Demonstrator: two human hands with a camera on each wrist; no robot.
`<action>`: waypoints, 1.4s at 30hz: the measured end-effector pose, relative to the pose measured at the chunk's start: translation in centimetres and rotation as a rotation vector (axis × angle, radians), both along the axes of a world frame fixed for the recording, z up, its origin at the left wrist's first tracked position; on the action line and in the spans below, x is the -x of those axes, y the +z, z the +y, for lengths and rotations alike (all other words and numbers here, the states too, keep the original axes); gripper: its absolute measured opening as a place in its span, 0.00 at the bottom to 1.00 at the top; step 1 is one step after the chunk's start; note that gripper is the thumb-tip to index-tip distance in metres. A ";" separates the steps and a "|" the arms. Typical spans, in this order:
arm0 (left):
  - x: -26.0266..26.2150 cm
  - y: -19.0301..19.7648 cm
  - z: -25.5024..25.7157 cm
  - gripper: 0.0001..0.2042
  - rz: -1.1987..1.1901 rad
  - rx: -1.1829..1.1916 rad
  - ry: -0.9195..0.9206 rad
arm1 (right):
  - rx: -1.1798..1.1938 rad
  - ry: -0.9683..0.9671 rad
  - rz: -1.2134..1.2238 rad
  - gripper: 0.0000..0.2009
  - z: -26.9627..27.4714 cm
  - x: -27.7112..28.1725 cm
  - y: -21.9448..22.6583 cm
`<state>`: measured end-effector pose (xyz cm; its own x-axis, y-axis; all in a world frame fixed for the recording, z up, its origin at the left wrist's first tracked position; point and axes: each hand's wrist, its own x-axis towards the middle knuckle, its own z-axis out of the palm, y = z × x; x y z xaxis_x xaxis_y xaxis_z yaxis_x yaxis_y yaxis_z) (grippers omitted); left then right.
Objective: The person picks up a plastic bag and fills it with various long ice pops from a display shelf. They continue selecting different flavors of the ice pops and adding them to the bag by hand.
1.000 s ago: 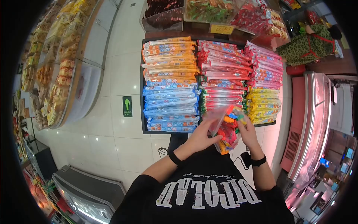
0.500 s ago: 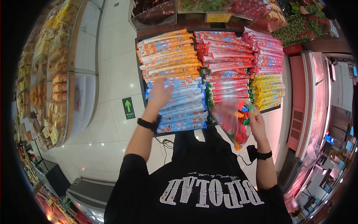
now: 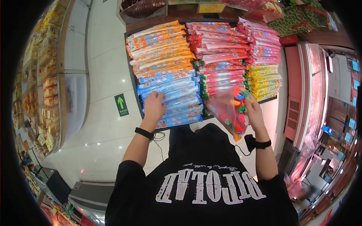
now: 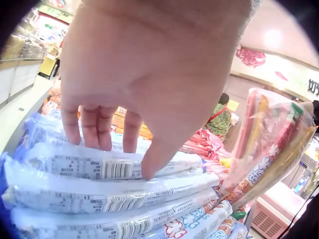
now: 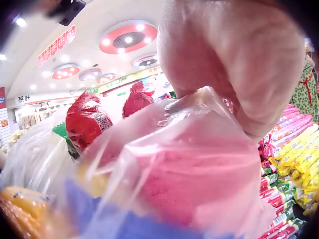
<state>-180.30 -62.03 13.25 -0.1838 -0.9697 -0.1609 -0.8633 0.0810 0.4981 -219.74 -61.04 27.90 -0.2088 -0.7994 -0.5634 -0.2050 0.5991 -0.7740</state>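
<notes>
The left hand [image 3: 154, 105] has come down since half a second ago. Then it was up in the air over the blue packs [image 3: 171, 98], with its fingers spread. Now it lies on top of them. In the left wrist view its fingertips [image 4: 102, 134] and thumb touch one pack, and the fingers bend a little. They are not wrapped round the pack, so the hand is not holding it yet.

The right hand [image 3: 253, 111] has hardly moved. It pinches the top of a clear bag [image 3: 228, 113] full of snacks, and the bag hangs down near the person's chest, to the right of the blue packs. The bag's long side runs up and down, tipped a bit to the left at the top.

The blue packs are long and thin. They lie flat in a stack, and their long side runs left to right. They sit at the near left of the tray [image 3: 132, 79]. Orange packs [image 3: 160, 47] lie farther back, red packs [image 3: 222, 56] lie to the right, and yellow packs [image 3: 264, 81] lie at the far right.
</notes>
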 end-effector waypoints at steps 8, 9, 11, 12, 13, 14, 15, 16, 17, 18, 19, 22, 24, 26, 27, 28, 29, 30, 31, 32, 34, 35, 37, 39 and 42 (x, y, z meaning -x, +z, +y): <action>0.5 1.0 -0.3 0.11 0.001 -0.005 0.004 | 0.012 0.048 -0.058 0.19 -0.6 1.1 -0.4; 0.5 1.4 -0.2 0.11 0.014 -0.012 0.029 | 0.025 0.044 -0.083 0.19 -0.6 1.1 -0.4; 0.4 2.6 -0.1 0.10 0.044 -0.018 0.101 | 0.039 0.027 -0.100 0.18 -0.5 1.2 -0.5; 0.5 3.2 0.1 0.10 0.052 -0.018 0.140 | 0.033 0.010 -0.112 0.18 -0.7 0.9 0.1; 0.5 3.8 0.2 0.10 0.060 -0.019 0.180 | 0.025 -0.006 -0.124 0.18 -0.8 0.9 0.3; 0.6 4.7 0.3 0.10 0.063 0.001 0.193 | 0.036 0.023 -0.105 0.17 -0.7 1.5 -0.1; 0.9 5.8 0.3 0.10 0.119 0.010 0.234 | 0.044 0.041 -0.123 0.17 -0.7 1.9 -0.5; 1.3 6.9 0.4 0.10 0.173 0.019 0.276 | 0.052 0.060 -0.141 0.18 -0.8 2.4 -0.9; 1.7 8.0 0.6 0.10 0.227 0.027 0.321 | 0.059 0.082 -0.160 0.18 -0.9 2.7 -1.1; 2.0 8.9 0.9 0.16 0.343 -0.055 0.356 | 0.055 0.103 -0.162 0.18 -1.0 3.0 -1.2; 3.0 10.2 1.3 0.18 0.519 -0.001 0.397 | 0.053 0.128 -0.164 0.18 -1.2 3.3 -1.2; 7.1 13.7 3.1 0.28 0.957 0.106 0.474 | 0.036 0.291 -0.127 0.18 -2.0 4.9 -1.6; 10.8 16.5 3.7 0.27 1.091 0.200 0.409 | 0.025 0.363 -0.124 0.18 -2.5 5.6 -1.2; 15.1 19.4 4.6 0.24 1.177 0.256 0.386 | 0.075 0.462 -0.054 0.19 -2.8 6.5 -1.3; 16.9 19.9 5.0 0.22 1.171 0.265 0.368 | 0.111 0.512 -0.022 0.19 -3.2 6.9 -1.3; 18.6 20.4 5.2 0.21 1.164 0.277 0.346 | 0.101 0.556 -0.016 0.20 -3.5 7.4 -1.3; 20.4 20.8 5.3 0.20 1.155 0.289 0.321 | 0.092 0.599 -0.010 0.21 -3.8 7.8 -1.3; 22.6 21.4 5.3 0.14 1.185 0.322 0.410 | 0.083 0.639 -0.002 0.22 -4.2 8.1 -1.3; 23.5 21.2 5.4 0.14 1.029 0.323 0.354 | 0.112 0.670 -0.024 0.21 -4.6 8.4 -1.2; 24.2 20.8 5.4 0.14 0.874 0.313 0.299 | 0.135 0.697 -0.045 0.21 -4.8 8.7 -1.0; 26.0 21.0 5.5 0.11 0.680 0.254 0.254 | 0.170 0.729 -0.080 0.21 -4.7 9.6 -1.4; 26.6 20.8 5.7 0.12 0.573 0.257 0.198 | 0.193 0.737 -0.093 0.21 -4.8 10.0 -2.1; 27.3 19.1 5.9 0.13 0.359 0.269 0.080 | 0.191 0.760 -0.082 0.21 -5.2 10.3 -1.8; 27.4 18.3 6.3 0.20 0.346 0.247 0.044 | 0.131 0.783 -0.033 0.21 -5.5 10.5 -0.5; 28.8 19.5 7.5 0.29 0.341 0.188 0.140 | 0.184 0.821 -0.004 0.22 -5.4 10.7 -0.5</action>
<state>-209.05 -54.54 32.72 -0.0598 -0.9958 0.0688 -0.6608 0.0911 0.7450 -230.46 -66.46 27.37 0.4809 -0.7755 -0.4090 -0.5179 0.1252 -0.8463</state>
